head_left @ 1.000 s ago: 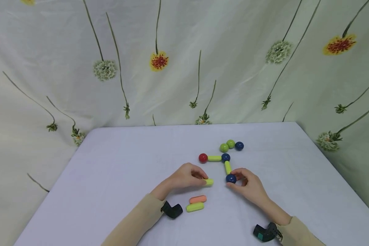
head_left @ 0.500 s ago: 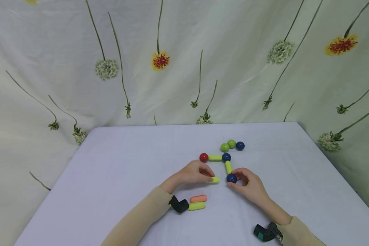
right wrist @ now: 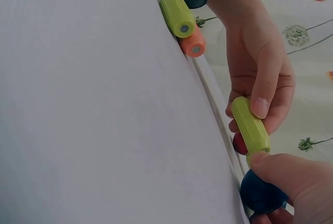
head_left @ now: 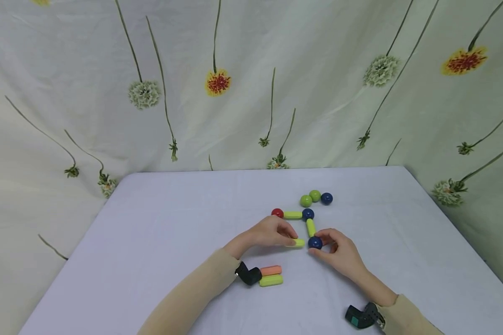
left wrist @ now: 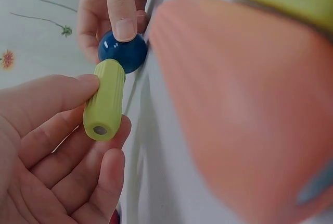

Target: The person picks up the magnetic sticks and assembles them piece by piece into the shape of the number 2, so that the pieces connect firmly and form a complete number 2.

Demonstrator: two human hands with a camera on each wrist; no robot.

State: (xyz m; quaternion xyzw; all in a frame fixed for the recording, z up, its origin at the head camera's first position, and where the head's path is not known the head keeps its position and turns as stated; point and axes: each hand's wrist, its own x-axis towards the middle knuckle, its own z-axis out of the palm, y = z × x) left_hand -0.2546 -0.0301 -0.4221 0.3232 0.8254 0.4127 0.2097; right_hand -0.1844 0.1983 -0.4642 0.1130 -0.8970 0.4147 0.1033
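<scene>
My left hand (head_left: pixel 272 231) pinches a yellow-green ribbed rod (left wrist: pixel 106 99) between thumb and fingers; a grey metal disc shows in the rod's end. Its far end points at a dark blue ball (head_left: pixel 315 243), a narrow gap apart in the head view. That ball is held by the thumb and fingers of my right hand (head_left: pixel 337 251). From it a second yellow-green rod (head_left: pixel 310 228) runs back to another blue ball (head_left: pixel 308 214). A third rod (head_left: pixel 293 215) links that ball to a red ball (head_left: pixel 277 213), partly hidden behind my left hand.
Two green balls (head_left: pixel 306 200) and a loose blue ball (head_left: pixel 327 198) lie behind the joined pieces. By my left wrist camera (head_left: pixel 249 275) rest an orange rod (head_left: pixel 271 270) and a yellow-green rod (head_left: pixel 271 280), side by side on the white table (head_left: pixel 172 223).
My left hand has carried its rod to the right, up close to the blue ball. My right hand has stayed in place, holding that ball.
</scene>
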